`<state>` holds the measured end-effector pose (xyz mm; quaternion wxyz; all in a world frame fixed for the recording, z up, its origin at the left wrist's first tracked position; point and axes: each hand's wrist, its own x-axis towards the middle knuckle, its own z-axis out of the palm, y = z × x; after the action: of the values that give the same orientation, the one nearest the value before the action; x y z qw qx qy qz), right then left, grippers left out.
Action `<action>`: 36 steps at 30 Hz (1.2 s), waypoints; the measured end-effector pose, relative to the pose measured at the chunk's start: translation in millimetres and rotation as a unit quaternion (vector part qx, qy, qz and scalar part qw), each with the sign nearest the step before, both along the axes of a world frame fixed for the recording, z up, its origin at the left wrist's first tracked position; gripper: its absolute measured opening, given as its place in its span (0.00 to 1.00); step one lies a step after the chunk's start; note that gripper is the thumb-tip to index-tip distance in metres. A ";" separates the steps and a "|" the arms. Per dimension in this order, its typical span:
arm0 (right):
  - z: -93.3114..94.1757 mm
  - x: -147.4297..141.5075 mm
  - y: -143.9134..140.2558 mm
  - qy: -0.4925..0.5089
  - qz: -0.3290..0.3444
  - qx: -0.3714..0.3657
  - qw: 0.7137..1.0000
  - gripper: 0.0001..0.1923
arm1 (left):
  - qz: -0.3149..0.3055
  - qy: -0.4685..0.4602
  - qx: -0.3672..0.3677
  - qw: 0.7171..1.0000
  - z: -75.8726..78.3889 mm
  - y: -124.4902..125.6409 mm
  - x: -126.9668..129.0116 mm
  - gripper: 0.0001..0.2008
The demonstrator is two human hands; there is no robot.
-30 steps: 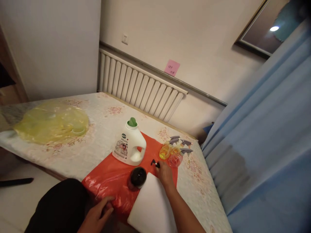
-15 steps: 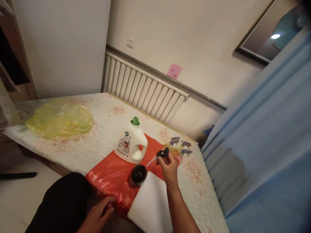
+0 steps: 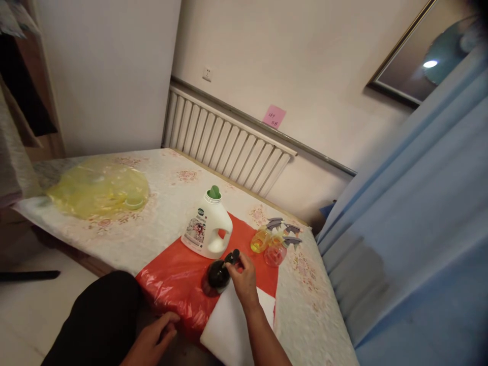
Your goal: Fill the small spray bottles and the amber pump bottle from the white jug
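My right hand (image 3: pixel 244 278) pinches a black pump head (image 3: pixel 232 257) between thumb and fingers. It is at the top of a dark round bottle (image 3: pixel 218 275), which stands on a red plastic sheet (image 3: pixel 171 279). Whether the pump's tube is inside the neck, I cannot tell. Just behind the bottle is a white detergent jug (image 3: pixel 209 229) with a handle and a green piece (image 3: pixel 214 191) in its mouth. My left hand (image 3: pixel 154 338) rests loosely by the sheet's near edge, fingers slightly curled and apart, holding nothing.
Small spray bottles with grey triggers, one yellow (image 3: pixel 260 241) and one pink (image 3: pixel 275 254), stand right of the jug. A white pad (image 3: pixel 232 325) lies in front. A yellow plastic bag (image 3: pixel 99 188) lies at left. Behind are a radiator (image 3: pixel 224 137) and, rightward, a blue curtain (image 3: pixel 400 213).
My right hand has moved left and down, bringing the pump head from beside the spray bottles to the dark bottle's top. The pump's pale tube no longer shows. My left hand has barely moved.
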<state>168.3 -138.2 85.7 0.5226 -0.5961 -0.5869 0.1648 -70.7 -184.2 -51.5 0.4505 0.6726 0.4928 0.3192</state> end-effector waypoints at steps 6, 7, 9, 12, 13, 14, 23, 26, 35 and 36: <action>-20.7 1.4 1.5 -0.051 0.012 -0.027 0.998 0.10 | -0.012 0.010 0.010 1.000 -3.4 -0.5 -1.0 0.16; -23.6 2.1 1.7 -0.057 0.014 -0.031 0.998 0.10 | -0.012 0.012 0.010 1.000 -3.9 -0.5 -1.0 0.16; -28.1 3.7 2.0 -0.066 0.015 -0.036 0.997 0.12 | -0.013 0.014 0.011 1.000 -5.2 -0.4 -1.1 0.15; -29.6 5.7 2.0 -0.079 0.018 -0.041 0.996 0.13 | -0.017 0.016 0.006 1.000 -8.2 0.1 -1.4 0.14; -28.7 6.1 2.1 -0.085 0.020 -0.042 0.995 0.13 | -0.018 0.016 0.005 1.000 -9.3 0.2 -1.3 0.14; -27.5 6.3 2.3 -0.091 0.024 -0.042 0.995 0.13 | -0.019 0.014 0.005 1.000 -10.3 0.3 -1.2 0.14; -19.8 5.2 4.2 -0.139 0.054 -0.041 0.988 0.06 | -0.023 0.020 0.003 1.000 -8.1 -0.9 -0.4 0.14; -20.3 4.7 3.9 -0.140 0.044 -0.047 0.988 0.08 | -0.023 0.018 0.003 1.000 -5.8 -0.6 -0.4 0.14; -28.6 0.7 3.7 -0.120 -0.011 -0.050 0.991 0.12 | -0.024 0.004 0.026 0.999 -0.2 8.7 3.0 0.14; -30.2 1.3 3.2 -0.118 -0.011 -0.050 0.992 0.15 | -0.015 0.000 0.028 0.999 0.3 10.7 2.6 0.14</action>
<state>169.6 -135.0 55.5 0.4211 -0.6431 -0.6289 0.1165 -68.1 -173.5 -51.2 0.4361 0.6926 0.4733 0.3257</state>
